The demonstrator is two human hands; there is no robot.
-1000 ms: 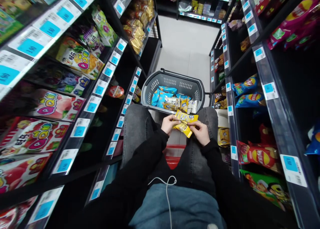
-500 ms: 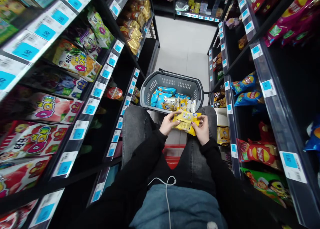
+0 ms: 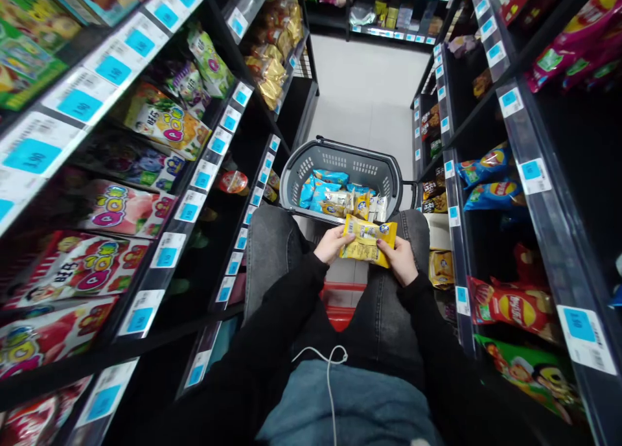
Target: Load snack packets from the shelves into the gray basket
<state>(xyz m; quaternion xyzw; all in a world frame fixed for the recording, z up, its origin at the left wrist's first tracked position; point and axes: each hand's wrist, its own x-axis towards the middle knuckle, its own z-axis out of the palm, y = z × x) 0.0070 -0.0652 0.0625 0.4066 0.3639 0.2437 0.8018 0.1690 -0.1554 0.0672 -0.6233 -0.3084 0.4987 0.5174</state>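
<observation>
Hands (image 3: 331, 245) (image 3: 403, 260) now lower on yellow packet (image 3: 368, 242), at opposite ends

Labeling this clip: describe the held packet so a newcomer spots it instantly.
Find the grey basket just beyond the person's knees. On this side of it, the left hand and right hand hold a yellow packet by opposite ends. Unlike the blue, white and yellow packets inside the basket, it is outside, in hand.
</observation>
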